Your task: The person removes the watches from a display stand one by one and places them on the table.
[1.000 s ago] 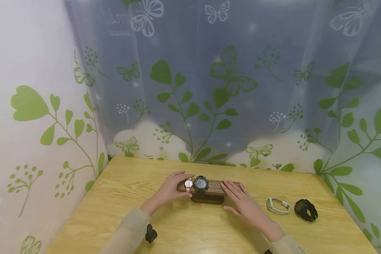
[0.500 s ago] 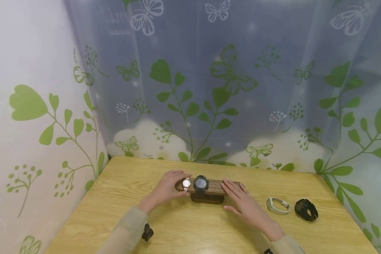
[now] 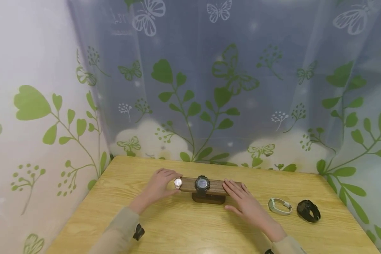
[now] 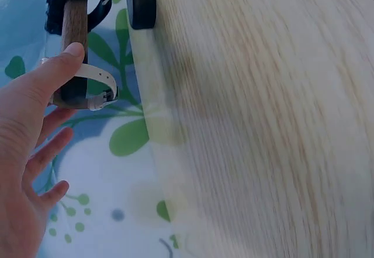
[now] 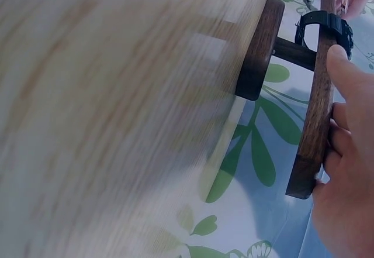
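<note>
A wooden watch stand, a bar on a post and base, stands on the table. My left hand pinches a small wristwatch with a white strap at the bar's left end. In the left wrist view its thumb presses at the strap, which loops loosely below the bar. My right hand rests its nearly straight fingers across the bar's right part, the thumb apart in front in the head view. Between the hands a black digital watch sits around the bar.
To the right on the wooden table lie a pale green watch and a chunky black watch. A curtain with leaf and butterfly prints hangs behind the table's back edge.
My left hand has moved left along the bar, and the white-strapped watch has slid with it from beside the black watch to the left end. The right hand stays on the bar.
</note>
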Demonstrator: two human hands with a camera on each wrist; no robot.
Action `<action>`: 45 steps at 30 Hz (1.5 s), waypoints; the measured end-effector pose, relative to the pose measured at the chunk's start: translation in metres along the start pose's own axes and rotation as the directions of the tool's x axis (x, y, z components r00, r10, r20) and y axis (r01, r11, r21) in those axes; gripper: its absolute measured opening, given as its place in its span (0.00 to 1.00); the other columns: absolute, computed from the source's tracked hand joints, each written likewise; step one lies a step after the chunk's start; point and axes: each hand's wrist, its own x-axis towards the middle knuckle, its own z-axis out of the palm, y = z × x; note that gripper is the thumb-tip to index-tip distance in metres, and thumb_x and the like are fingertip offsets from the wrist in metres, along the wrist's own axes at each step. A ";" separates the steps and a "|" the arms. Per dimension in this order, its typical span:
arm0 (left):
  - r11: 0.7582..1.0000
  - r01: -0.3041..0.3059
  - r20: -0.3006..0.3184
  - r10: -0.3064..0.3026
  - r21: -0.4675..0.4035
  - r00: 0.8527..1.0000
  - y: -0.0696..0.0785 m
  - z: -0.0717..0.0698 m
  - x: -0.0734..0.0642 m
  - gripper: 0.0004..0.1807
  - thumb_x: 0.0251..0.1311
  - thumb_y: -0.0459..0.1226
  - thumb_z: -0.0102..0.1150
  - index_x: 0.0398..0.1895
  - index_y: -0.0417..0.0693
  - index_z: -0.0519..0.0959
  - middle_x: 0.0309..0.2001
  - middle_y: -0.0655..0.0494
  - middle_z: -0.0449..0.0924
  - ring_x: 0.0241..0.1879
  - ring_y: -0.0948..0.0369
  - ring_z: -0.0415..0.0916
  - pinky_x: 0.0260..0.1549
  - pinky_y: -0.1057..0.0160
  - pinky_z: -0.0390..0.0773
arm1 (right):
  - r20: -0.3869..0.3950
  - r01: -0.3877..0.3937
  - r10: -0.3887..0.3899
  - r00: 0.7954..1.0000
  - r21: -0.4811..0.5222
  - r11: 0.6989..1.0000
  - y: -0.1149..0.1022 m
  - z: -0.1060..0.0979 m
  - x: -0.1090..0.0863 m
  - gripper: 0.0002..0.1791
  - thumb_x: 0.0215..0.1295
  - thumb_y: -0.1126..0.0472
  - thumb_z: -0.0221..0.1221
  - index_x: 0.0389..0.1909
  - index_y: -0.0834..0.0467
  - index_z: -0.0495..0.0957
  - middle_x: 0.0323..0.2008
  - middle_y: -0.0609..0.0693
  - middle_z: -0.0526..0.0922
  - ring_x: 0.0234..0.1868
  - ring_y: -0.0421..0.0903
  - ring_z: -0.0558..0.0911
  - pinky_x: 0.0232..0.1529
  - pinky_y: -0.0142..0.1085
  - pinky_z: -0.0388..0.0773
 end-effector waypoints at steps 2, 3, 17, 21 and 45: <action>1.000 0.006 -0.021 -0.005 0.021 1.000 -0.004 -0.002 -0.004 0.32 0.49 0.49 0.78 0.58 0.51 0.82 0.55 0.51 0.85 0.57 0.49 0.79 0.65 0.40 0.70 | 0.000 -0.001 0.001 1.000 -0.002 1.000 0.000 0.000 0.000 0.42 0.66 0.49 0.65 0.76 0.63 0.62 0.76 0.60 0.62 0.74 0.60 0.64 0.77 0.36 0.30; 1.000 0.011 -0.031 -0.011 0.027 0.999 -0.006 -0.004 -0.006 0.31 0.49 0.49 0.79 0.58 0.51 0.82 0.54 0.51 0.85 0.57 0.49 0.79 0.65 0.40 0.70 | 0.000 -0.003 0.003 1.000 0.001 1.000 0.000 0.001 0.000 0.42 0.67 0.49 0.65 0.76 0.63 0.61 0.76 0.60 0.62 0.74 0.60 0.64 0.78 0.38 0.31; 0.993 0.077 -0.070 -0.071 0.086 0.995 -0.032 -0.028 -0.037 0.31 0.47 0.47 0.81 0.56 0.50 0.83 0.54 0.49 0.85 0.58 0.46 0.78 0.65 0.36 0.67 | -0.005 -0.009 0.009 1.000 -0.009 1.000 -0.001 0.001 0.000 0.43 0.66 0.49 0.65 0.76 0.63 0.61 0.76 0.59 0.62 0.78 0.51 0.56 0.76 0.34 0.27; 0.987 0.123 -0.043 -0.120 0.102 0.992 -0.036 -0.030 -0.048 0.31 0.46 0.45 0.81 0.55 0.49 0.83 0.53 0.48 0.85 0.58 0.45 0.78 0.65 0.35 0.67 | -0.007 -0.005 0.005 1.000 -0.005 1.000 -0.001 0.002 0.000 0.43 0.66 0.49 0.65 0.76 0.62 0.62 0.76 0.60 0.62 0.78 0.51 0.56 0.76 0.34 0.27; 0.961 0.258 0.077 -0.266 0.104 0.961 -0.040 -0.007 -0.071 0.27 0.46 0.47 0.79 0.49 0.47 0.85 0.48 0.49 0.85 0.53 0.45 0.78 0.61 0.31 0.68 | -0.020 0.006 -0.006 1.000 -0.007 1.000 0.001 0.005 -0.001 0.43 0.66 0.48 0.65 0.76 0.63 0.61 0.75 0.61 0.63 0.74 0.62 0.64 0.76 0.34 0.26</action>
